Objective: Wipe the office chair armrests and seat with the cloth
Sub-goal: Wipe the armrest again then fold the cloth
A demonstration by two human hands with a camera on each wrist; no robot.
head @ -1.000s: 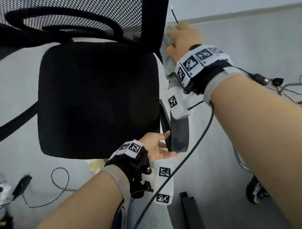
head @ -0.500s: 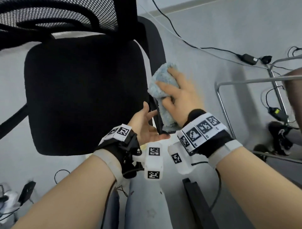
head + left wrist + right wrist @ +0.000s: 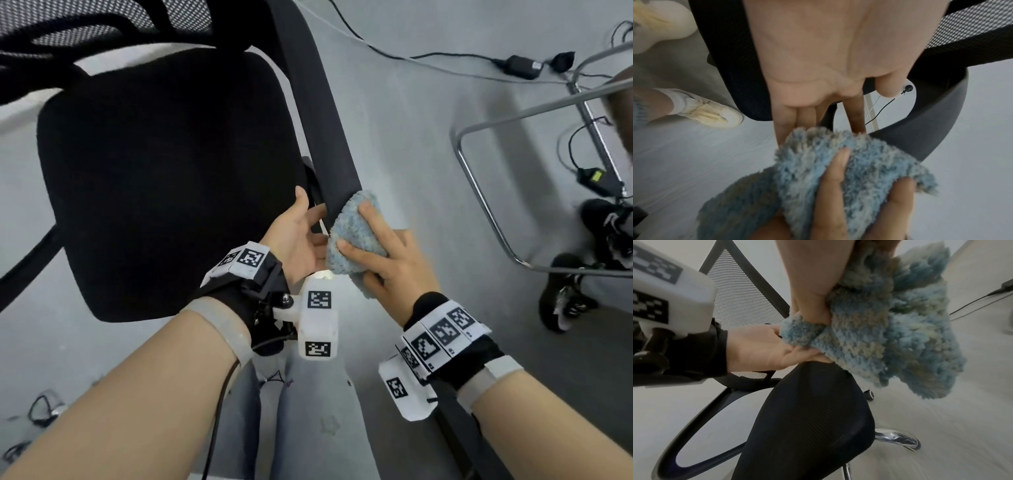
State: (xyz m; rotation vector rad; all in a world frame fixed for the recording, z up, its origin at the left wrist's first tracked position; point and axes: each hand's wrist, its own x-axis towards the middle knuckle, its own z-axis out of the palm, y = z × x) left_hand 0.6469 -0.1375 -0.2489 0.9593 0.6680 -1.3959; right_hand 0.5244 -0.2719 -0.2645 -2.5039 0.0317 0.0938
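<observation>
The black office chair seat [image 3: 154, 178] fills the left of the head view. Its dark grey right armrest [image 3: 318, 113] runs down to a front end where a fluffy blue cloth [image 3: 356, 240] is wrapped. My right hand [image 3: 373, 229] grips the cloth, fingers and thumb curled over it against the armrest's front end. My left hand [image 3: 298, 233] is held palm-open beside that end, its straight fingers [image 3: 789, 123] reaching under the cloth [image 3: 849, 162]. The right wrist view shows the cloth [image 3: 890, 329] bunched above the seat edge [image 3: 807, 418].
The mesh backrest [image 3: 68, 20] is at top left; the left armrest [image 3: 705, 410] loops beyond the seat. Cables and power adapters [image 3: 520, 65] lie on the grey floor. A metal tube frame [image 3: 479, 130] and someone's dark shoes [image 3: 565, 298] are right. Chrome chair base [image 3: 896, 439] below.
My right hand has slid the cloth along the right armrest from its back end to its front end. My left hand has stayed at the front end, and the cloth now meets it.
</observation>
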